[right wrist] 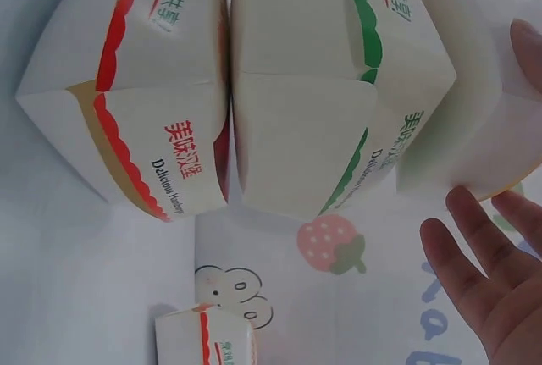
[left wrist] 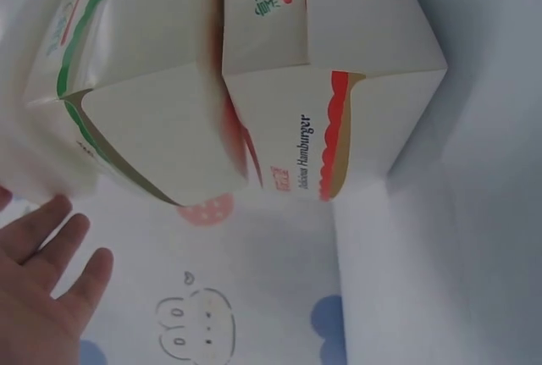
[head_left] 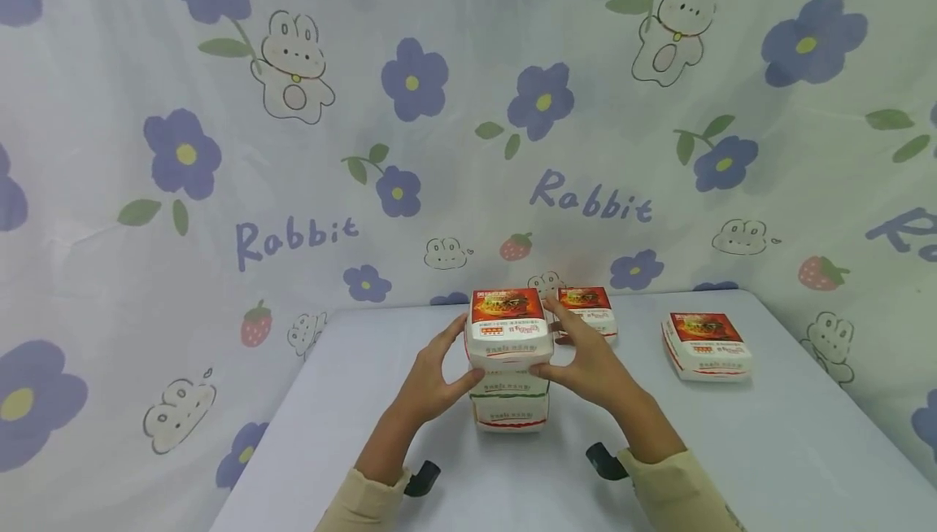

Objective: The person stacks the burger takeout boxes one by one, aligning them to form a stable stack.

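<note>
Left grip [head_left: 430, 377], right grip [head_left: 593, 365], both around the top box [head_left: 510, 330], and "Delicious Hamburger" on the bottom box [left wrist: 326, 85]!

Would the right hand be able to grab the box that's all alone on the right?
Probably not this second: the right hand is holding the top box together with the left hand. Otherwise likely yes, as nothing stands between it and the box on the right.

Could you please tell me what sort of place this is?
Probably a small indoor corner set up for tabletop work, though the wider room is hidden. A "Rabbit"-print cloth hangs behind and beside a plain white table, which carries a stack of boxes.
</note>
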`<state>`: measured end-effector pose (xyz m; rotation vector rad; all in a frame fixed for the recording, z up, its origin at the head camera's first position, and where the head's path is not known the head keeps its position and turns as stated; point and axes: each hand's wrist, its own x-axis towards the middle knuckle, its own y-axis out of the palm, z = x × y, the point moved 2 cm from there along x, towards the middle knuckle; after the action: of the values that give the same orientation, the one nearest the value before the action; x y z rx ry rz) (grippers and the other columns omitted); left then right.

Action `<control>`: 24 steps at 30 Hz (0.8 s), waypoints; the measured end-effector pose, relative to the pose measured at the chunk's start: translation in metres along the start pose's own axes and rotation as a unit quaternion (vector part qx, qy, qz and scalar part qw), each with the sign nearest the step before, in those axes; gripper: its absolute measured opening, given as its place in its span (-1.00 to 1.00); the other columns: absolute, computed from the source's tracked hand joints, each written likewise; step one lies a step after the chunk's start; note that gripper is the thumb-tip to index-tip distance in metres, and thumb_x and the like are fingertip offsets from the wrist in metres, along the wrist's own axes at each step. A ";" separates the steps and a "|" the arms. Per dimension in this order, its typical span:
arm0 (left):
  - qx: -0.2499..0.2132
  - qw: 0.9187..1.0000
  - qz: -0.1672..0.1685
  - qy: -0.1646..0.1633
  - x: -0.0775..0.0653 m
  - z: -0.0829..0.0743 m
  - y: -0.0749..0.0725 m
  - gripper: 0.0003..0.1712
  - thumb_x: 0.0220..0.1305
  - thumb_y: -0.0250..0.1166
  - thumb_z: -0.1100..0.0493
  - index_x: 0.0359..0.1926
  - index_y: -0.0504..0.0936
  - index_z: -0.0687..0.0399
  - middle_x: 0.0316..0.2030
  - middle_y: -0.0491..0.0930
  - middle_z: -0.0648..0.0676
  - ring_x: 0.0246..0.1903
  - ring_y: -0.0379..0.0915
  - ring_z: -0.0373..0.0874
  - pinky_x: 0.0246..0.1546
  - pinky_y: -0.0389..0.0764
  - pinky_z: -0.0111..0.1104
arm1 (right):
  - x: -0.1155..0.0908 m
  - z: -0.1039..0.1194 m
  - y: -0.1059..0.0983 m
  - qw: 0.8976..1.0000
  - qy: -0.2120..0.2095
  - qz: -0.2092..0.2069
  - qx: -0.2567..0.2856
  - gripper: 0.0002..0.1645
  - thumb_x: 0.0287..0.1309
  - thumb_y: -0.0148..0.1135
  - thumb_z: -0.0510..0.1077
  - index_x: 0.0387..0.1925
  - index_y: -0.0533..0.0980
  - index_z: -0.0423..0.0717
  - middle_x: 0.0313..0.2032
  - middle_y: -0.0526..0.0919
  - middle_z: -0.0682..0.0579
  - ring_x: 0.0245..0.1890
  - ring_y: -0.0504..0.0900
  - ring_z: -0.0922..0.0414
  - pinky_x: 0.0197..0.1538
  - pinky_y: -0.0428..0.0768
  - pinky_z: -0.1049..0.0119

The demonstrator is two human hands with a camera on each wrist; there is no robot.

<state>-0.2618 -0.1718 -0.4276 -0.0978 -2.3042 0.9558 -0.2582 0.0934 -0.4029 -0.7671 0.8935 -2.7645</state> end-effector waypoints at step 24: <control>-0.012 1.000 0.013 -0.007 -0.002 0.001 0.006 -0.05 0.18 0.30 -0.27 0.51 0.08 -0.30 0.42 0.19 -0.11 0.32 0.25 -0.02 0.17 0.38 0.10 | -0.002 -0.007 0.003 1.000 -0.006 0.005 -0.022 0.34 -0.21 0.64 -0.06 0.51 -0.01 0.36 0.20 0.48 0.02 0.06 0.55 0.06 0.02 0.61 0.12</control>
<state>-0.2617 -0.1689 -0.4329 -0.1316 -2.3322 0.9450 -0.2596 0.0952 -0.4102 -0.7831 0.9551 -2.7380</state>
